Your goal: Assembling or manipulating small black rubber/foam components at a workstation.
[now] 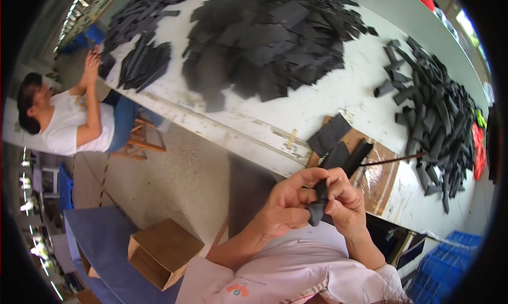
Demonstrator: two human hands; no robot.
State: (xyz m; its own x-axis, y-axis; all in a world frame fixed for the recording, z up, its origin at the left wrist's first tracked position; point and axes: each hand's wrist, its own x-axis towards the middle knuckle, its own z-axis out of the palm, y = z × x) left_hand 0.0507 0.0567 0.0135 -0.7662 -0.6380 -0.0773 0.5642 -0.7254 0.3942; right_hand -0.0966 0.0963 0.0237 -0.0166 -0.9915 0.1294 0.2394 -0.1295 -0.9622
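In front of my chest, my left hand [283, 204] and my right hand [346, 202] pinch a small curled piece of black sheet material [316, 213] between them. Fingers and thumbs of both hands are closed on it, so part of it is hidden. Just beyond my hands a brown board [380, 185] lies at the table edge. On the board are a flat black piece [330, 135] and a rolled black piece [359, 157]. A thin dark rod [394, 159] reaches from near the roll towards the right.
A big heap of flat black pieces [264, 45] covers the white table's [365, 87] middle; rolled pieces [434, 108] pile up at right. Another person [79, 113] sits at the far left. A cardboard box [169, 248] stands lower left, blue crates [444, 267] lower right.
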